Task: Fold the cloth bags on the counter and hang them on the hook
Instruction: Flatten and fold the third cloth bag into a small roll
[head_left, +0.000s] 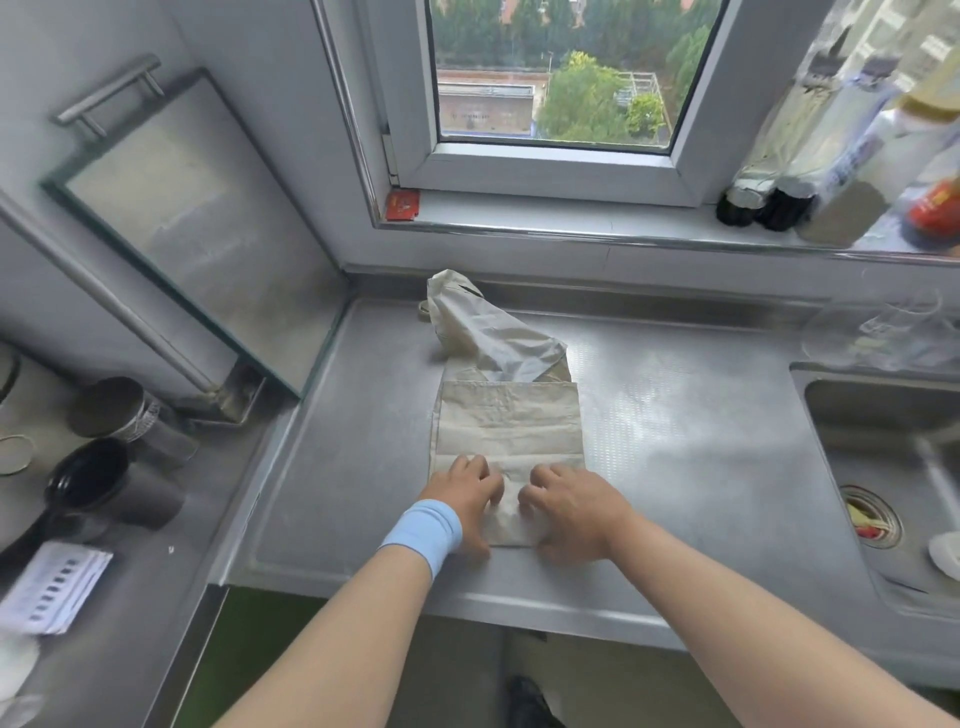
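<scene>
Right, flat beige cloth bag lies mid stainless-steel counter, w/ a crumpled beige cloth bag touching its far edge. Both the left hand (light-blue wristband) & right hand grip its near end, fingers curled into the fabric. Steel sink off right; black cylindrical cups left.

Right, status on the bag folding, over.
Left hand, right hand both grip flat bag at near end. Second bag crumpled behind it, unfolded. No hook in view.
</scene>
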